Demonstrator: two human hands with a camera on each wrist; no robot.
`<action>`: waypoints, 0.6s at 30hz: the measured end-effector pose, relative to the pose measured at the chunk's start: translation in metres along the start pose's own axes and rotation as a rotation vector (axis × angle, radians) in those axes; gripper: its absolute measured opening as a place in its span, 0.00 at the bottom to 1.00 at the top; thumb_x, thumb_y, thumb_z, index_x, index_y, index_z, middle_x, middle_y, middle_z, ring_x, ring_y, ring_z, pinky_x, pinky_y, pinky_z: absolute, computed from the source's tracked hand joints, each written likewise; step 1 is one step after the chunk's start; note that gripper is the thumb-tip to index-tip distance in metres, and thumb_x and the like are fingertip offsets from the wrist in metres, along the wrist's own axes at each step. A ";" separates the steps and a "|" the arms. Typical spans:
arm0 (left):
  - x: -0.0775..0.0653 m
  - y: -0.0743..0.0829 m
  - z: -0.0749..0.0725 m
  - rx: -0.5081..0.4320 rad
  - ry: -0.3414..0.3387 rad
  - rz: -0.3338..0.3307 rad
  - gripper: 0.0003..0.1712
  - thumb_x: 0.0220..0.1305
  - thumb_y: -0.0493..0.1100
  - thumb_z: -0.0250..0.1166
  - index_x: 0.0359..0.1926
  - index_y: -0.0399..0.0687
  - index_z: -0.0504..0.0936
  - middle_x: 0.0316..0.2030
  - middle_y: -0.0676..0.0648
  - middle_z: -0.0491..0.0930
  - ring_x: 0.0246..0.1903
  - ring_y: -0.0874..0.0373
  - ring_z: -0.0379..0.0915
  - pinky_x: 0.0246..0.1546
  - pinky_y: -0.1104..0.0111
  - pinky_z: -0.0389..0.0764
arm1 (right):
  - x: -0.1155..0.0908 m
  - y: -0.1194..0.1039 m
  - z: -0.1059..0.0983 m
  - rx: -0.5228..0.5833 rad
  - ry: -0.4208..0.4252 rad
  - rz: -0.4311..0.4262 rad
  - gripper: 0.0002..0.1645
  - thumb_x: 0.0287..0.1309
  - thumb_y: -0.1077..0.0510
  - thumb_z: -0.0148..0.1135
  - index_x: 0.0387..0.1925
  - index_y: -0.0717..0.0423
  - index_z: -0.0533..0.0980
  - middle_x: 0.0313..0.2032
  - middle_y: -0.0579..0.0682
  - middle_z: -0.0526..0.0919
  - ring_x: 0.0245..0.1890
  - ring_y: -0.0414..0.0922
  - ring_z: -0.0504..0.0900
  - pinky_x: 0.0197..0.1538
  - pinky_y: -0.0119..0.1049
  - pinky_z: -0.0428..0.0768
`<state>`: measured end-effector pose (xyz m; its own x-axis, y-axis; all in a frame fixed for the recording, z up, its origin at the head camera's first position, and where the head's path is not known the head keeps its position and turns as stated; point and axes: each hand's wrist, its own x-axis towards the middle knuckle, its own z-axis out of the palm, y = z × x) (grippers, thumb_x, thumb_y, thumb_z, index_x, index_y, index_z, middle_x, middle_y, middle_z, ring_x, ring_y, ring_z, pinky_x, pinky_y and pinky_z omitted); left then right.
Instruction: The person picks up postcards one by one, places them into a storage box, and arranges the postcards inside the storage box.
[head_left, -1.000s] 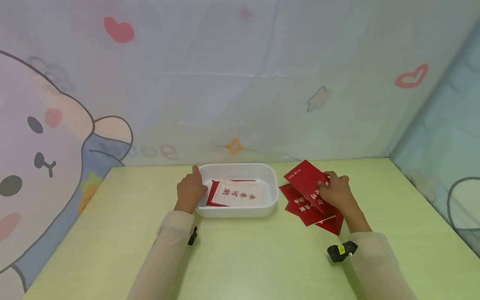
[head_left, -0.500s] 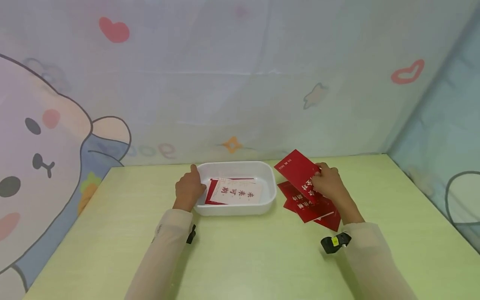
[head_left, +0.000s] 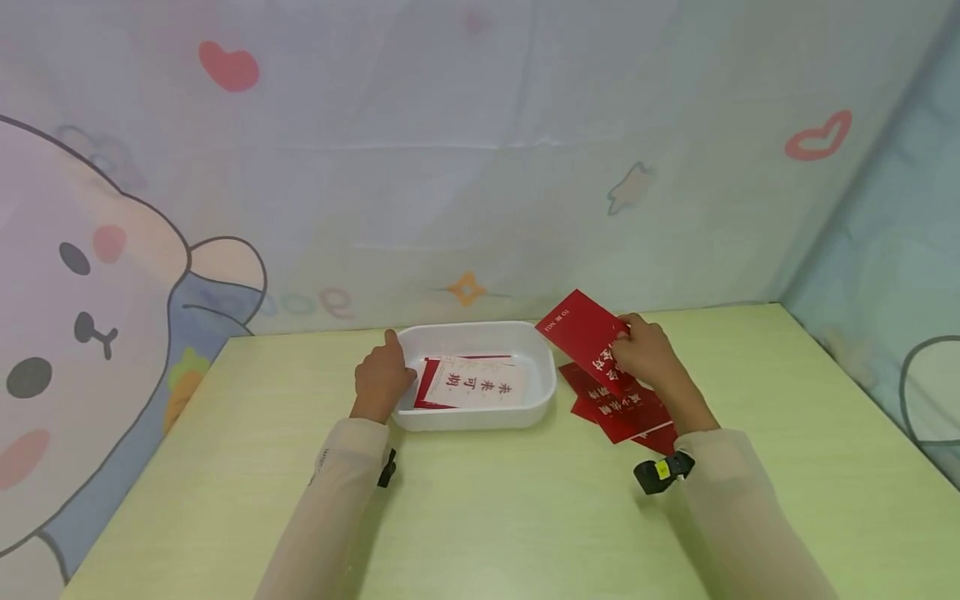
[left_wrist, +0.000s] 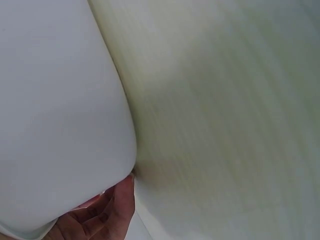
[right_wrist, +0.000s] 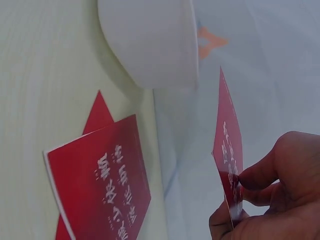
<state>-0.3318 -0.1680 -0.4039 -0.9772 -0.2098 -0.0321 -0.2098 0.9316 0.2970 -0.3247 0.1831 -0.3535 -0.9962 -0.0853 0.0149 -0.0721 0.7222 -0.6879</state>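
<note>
A white plastic tray (head_left: 472, 421) stands near the back of the table. In the head view my left hand (head_left: 380, 379) grips its left end, thumb over the rim; the left wrist view has the fingers (left_wrist: 122, 202) against the tray's outer wall. Inside lie a white card (head_left: 480, 382) with red characters and a red card (head_left: 429, 385) partly under it. My right hand (head_left: 647, 352) pinches a red card (head_left: 581, 333) with white lettering between thumb and fingers, held up near the tray's right end. Below it a fanned pile of red cards (head_left: 626, 417) rests on the table.
The pale green table (head_left: 510, 517) ends at a hanging cloth backdrop (head_left: 450, 208) with cartoon prints, right behind the tray. A second cloth side (head_left: 900, 275) borders it on the right. Black cameras are strapped at the cuffs, the right one (head_left: 660, 472) more visible.
My right hand has lifted the red card off the pile and moved it left and back towards the tray. My left hand stays on the tray.
</note>
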 end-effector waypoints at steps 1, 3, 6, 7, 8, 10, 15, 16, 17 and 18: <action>0.000 0.000 0.000 0.004 0.001 0.001 0.40 0.64 0.43 0.64 0.71 0.35 0.57 0.47 0.34 0.84 0.43 0.43 0.83 0.49 0.51 0.82 | 0.000 -0.002 0.000 0.009 -0.002 0.000 0.34 0.66 0.62 0.39 0.70 0.76 0.55 0.55 0.76 0.75 0.45 0.60 0.80 0.42 0.47 0.85; 0.000 0.001 0.000 0.005 0.004 0.002 0.40 0.64 0.43 0.64 0.71 0.35 0.57 0.47 0.34 0.84 0.42 0.43 0.83 0.48 0.51 0.83 | 0.000 -0.006 0.001 0.023 -0.005 0.000 0.34 0.66 0.62 0.39 0.70 0.75 0.55 0.56 0.75 0.74 0.46 0.60 0.79 0.44 0.48 0.85; 0.000 0.000 0.000 0.004 0.005 -0.001 0.40 0.64 0.43 0.64 0.71 0.35 0.57 0.47 0.34 0.84 0.41 0.43 0.83 0.48 0.51 0.83 | 0.002 -0.010 0.005 0.025 -0.006 -0.011 0.33 0.66 0.63 0.39 0.70 0.75 0.56 0.56 0.75 0.75 0.45 0.59 0.79 0.43 0.47 0.85; 0.000 0.000 0.000 0.004 0.004 -0.001 0.40 0.64 0.43 0.64 0.71 0.35 0.57 0.47 0.34 0.84 0.41 0.43 0.83 0.48 0.51 0.83 | 0.002 -0.012 0.006 0.022 -0.005 -0.014 0.33 0.65 0.63 0.39 0.69 0.75 0.57 0.55 0.75 0.75 0.44 0.58 0.79 0.42 0.47 0.84; 0.000 0.000 0.000 0.003 0.002 -0.002 0.40 0.64 0.43 0.64 0.71 0.35 0.57 0.47 0.34 0.84 0.41 0.44 0.83 0.48 0.51 0.83 | 0.003 -0.014 0.008 0.017 -0.005 -0.016 0.33 0.65 0.63 0.39 0.69 0.75 0.57 0.55 0.75 0.75 0.43 0.58 0.79 0.42 0.46 0.84; 0.000 0.000 0.000 0.002 -0.001 -0.006 0.40 0.64 0.43 0.64 0.71 0.36 0.57 0.47 0.35 0.84 0.41 0.44 0.83 0.48 0.51 0.83 | 0.003 -0.017 0.011 0.010 -0.006 -0.021 0.33 0.64 0.63 0.39 0.69 0.75 0.58 0.55 0.75 0.75 0.43 0.57 0.78 0.41 0.44 0.83; 0.001 0.000 0.001 0.001 0.000 -0.013 0.39 0.64 0.43 0.64 0.71 0.36 0.57 0.47 0.35 0.84 0.40 0.45 0.83 0.48 0.52 0.83 | 0.006 -0.026 0.017 0.007 -0.029 -0.031 0.33 0.64 0.62 0.37 0.69 0.73 0.59 0.57 0.74 0.71 0.45 0.56 0.73 0.41 0.42 0.80; 0.000 0.001 0.001 -0.001 0.005 -0.009 0.39 0.64 0.43 0.64 0.71 0.36 0.58 0.46 0.35 0.84 0.40 0.44 0.83 0.47 0.52 0.83 | 0.006 -0.028 0.019 0.008 -0.034 -0.034 0.33 0.64 0.62 0.37 0.69 0.72 0.60 0.57 0.74 0.71 0.45 0.56 0.73 0.39 0.40 0.79; 0.000 0.001 0.002 -0.003 0.010 -0.003 0.39 0.64 0.42 0.64 0.70 0.35 0.58 0.46 0.35 0.84 0.40 0.44 0.83 0.47 0.51 0.83 | 0.007 -0.029 0.020 0.011 -0.040 -0.037 0.33 0.64 0.63 0.36 0.69 0.72 0.60 0.56 0.73 0.72 0.43 0.55 0.74 0.38 0.38 0.79; -0.001 0.001 0.002 -0.005 0.014 0.004 0.39 0.63 0.42 0.64 0.70 0.35 0.58 0.45 0.35 0.84 0.40 0.44 0.83 0.46 0.51 0.83 | 0.007 -0.030 0.021 0.016 -0.046 -0.038 0.33 0.64 0.63 0.36 0.69 0.72 0.60 0.55 0.73 0.73 0.42 0.54 0.74 0.36 0.36 0.78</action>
<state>-0.3312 -0.1663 -0.4054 -0.9775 -0.2101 -0.0172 -0.2054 0.9311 0.3014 -0.3284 0.1462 -0.3480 -0.9895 -0.1441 0.0080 -0.1086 0.7071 -0.6987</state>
